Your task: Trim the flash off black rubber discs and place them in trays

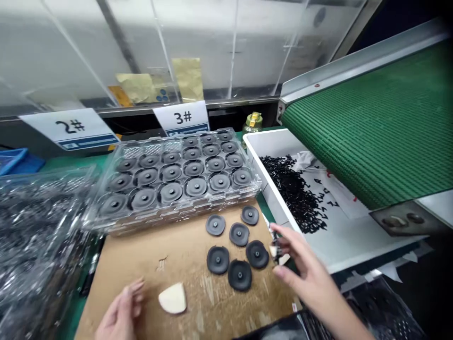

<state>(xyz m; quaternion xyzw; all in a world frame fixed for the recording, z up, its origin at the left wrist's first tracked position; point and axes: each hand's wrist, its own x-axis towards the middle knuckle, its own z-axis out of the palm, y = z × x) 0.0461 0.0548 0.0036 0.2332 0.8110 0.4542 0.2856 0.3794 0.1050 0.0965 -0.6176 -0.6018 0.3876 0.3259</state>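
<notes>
My right hand pinches a black piece, perhaps for fine control, at right of the discs, which lie on the board likely for easy reach, while my left hand, half curled, holds nothing visible.

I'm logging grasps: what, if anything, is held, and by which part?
Right hand: apparently a small dark piece between thumb and fingers; blur hides which part. Left hand: nothing visible.

21 dark discs in 1 tray, 6 loose discs on cardboard. 2 number signs, 1 white bin. Black clips: too many to count.
</notes>
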